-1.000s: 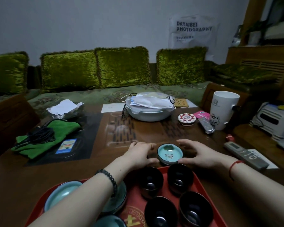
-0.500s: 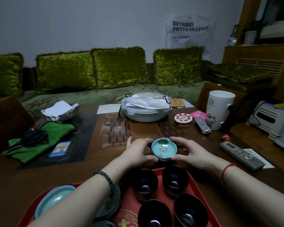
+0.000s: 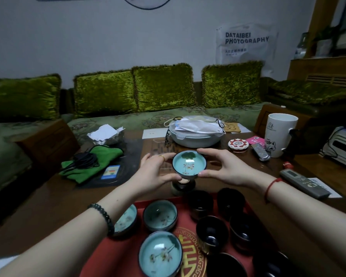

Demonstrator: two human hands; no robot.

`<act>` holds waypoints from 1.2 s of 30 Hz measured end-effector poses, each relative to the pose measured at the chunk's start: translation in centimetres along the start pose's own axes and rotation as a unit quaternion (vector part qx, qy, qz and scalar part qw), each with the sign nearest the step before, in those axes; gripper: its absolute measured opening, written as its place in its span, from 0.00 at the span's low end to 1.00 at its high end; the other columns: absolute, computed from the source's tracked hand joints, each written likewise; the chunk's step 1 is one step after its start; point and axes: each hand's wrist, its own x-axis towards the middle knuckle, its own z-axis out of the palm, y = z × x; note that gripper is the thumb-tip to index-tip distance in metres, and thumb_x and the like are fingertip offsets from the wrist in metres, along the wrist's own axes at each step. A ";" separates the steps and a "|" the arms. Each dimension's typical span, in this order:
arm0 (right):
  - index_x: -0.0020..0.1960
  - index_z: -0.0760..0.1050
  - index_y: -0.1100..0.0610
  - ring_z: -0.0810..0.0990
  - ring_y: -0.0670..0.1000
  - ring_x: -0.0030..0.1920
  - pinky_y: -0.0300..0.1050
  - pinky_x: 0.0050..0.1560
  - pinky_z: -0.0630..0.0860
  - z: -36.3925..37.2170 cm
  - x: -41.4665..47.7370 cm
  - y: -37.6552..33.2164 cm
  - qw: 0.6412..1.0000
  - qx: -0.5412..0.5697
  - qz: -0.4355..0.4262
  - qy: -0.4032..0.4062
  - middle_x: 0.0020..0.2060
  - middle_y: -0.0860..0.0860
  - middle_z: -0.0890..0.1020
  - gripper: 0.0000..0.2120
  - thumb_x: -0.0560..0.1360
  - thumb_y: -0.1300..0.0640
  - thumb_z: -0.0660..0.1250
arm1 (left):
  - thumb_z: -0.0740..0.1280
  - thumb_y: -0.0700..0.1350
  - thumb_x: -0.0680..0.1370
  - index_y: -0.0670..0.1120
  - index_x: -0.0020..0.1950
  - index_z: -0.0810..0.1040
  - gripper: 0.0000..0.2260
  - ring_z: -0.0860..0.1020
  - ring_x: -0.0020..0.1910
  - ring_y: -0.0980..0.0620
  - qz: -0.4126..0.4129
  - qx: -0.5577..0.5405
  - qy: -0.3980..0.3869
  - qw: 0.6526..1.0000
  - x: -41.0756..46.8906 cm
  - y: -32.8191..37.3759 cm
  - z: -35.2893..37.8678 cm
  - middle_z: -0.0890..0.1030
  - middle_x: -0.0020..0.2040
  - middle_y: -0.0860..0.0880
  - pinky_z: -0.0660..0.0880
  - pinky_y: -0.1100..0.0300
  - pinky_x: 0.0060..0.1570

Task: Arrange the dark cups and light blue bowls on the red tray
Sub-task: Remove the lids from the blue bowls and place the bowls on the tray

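The left grip [image 3: 156, 170] and right grip [image 3: 224, 166] pinch one bowl [image 3: 189, 163] between them, thumbs low on its sides and fingers curled round the far rim, one grip on each side. The bowl hangs above the worktop [image 3: 58, 206], just past the middle of the far edge of the tray [image 3: 116, 252], its mouth tipped toward the person. It is round, so no axis matters; what counts is direction. Three bowls [image 3: 126, 219] [image 3: 160, 215] [image 3: 160, 254] fill the tray's left half and the cups [image 3: 201, 203] [image 3: 231, 201] [image 3: 212, 233] [image 3: 244, 230] its right, so the bowl's place likely lies toward the person and to the left, on the left grip's side. Any free spot there is partly hidden by the left forearm
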 end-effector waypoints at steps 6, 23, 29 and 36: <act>0.68 0.66 0.57 0.69 0.43 0.64 0.21 0.57 0.63 2.6 -0.4 -4.7 0.999 -0.002 -0.031 -0.025 0.66 0.51 0.73 0.35 0.64 0.52 0.75 | 0.73 0.50 0.68 0.50 0.66 0.69 0.28 0.73 0.61 0.56 0.007 -0.039 0.012 0.999 -5.4 -1.0 -3.8 0.77 0.62 0.51 0.67 0.62 0.62; 0.67 0.65 0.53 0.72 0.47 0.63 0.40 0.65 0.69 10.9 -3.9 -12.0 0.989 0.049 -0.085 -0.106 0.65 0.52 0.71 0.32 0.66 0.55 0.74 | 0.73 0.49 0.68 0.50 0.66 0.69 0.28 0.70 0.63 0.61 -0.061 -0.020 -0.001 0.998 -17.4 -4.1 -7.3 0.73 0.62 0.58 0.63 0.75 0.60; 0.68 0.62 0.51 0.70 0.45 0.63 0.39 0.64 0.66 12.6 -4.9 -12.2 0.987 0.035 -0.070 -0.138 0.65 0.49 0.71 0.35 0.66 0.53 0.74 | 0.73 0.53 0.68 0.51 0.67 0.68 0.29 0.69 0.64 0.58 -0.102 -0.005 -0.018 0.995 -19.8 -5.2 -6.4 0.74 0.66 0.53 0.62 0.69 0.59; 0.70 0.59 0.50 0.68 0.40 0.60 0.30 0.60 0.63 14.0 -6.0 -11.8 0.983 0.027 -0.050 -0.175 0.65 0.50 0.71 0.38 0.66 0.52 0.74 | 0.71 0.60 0.67 0.55 0.68 0.66 0.32 0.68 0.64 0.53 -0.138 0.053 -0.061 0.987 -21.2 -5.7 -5.4 0.75 0.63 0.49 0.62 0.67 0.56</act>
